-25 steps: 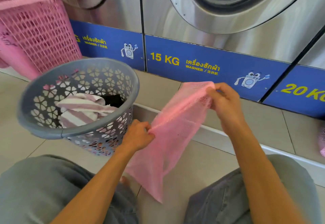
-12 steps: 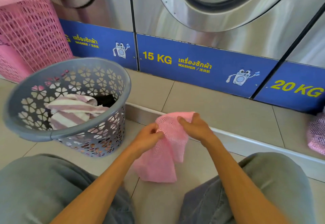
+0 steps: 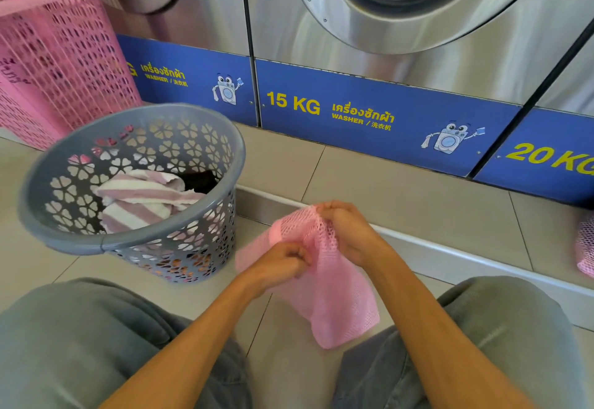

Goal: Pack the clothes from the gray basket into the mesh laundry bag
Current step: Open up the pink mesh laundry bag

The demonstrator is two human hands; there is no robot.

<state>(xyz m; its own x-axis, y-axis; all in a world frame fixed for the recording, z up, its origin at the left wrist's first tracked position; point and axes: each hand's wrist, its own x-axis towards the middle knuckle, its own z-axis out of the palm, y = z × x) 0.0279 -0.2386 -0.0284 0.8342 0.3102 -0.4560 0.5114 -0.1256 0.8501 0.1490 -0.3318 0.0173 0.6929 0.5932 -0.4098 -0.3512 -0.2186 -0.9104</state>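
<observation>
Nearest the camera, 2 knees in gray-green trousers (image 3: 74, 338) frame a strip of bare tiled floor (image 3: 283, 373). Between them both hands grip the pink mesh laundry bag (image 3: 334, 299): the left hand (image 3: 279, 267) is clenched on its upper left edge, and the right hand (image 3: 345, 228) pinches the top, bunched mesh showing between them. Compared with 1 second ago, when the bag was stretched wide and held higher, the hands have come close together and low, and the bag now hangs crumpled, its bottom corner just above the floor.

Left of the hands, near but apart, the gray basket (image 3: 106, 241) sits tilted toward the viewer, holding a pink-and-white striped cloth (image 3: 144, 196) and something dark (image 3: 201, 180) behind it. Open tile lies between the basket and the bag.

Beyond, a low step edge (image 3: 450, 248) crosses the floor, with clear tiles above it. A pink hamper (image 3: 58, 65) stands far left, and washers (image 3: 401, 23) with blue panels marked 15 KG and 20 KG line the back. More pink mesh (image 3: 585, 244) is cut off at the right edge.
</observation>
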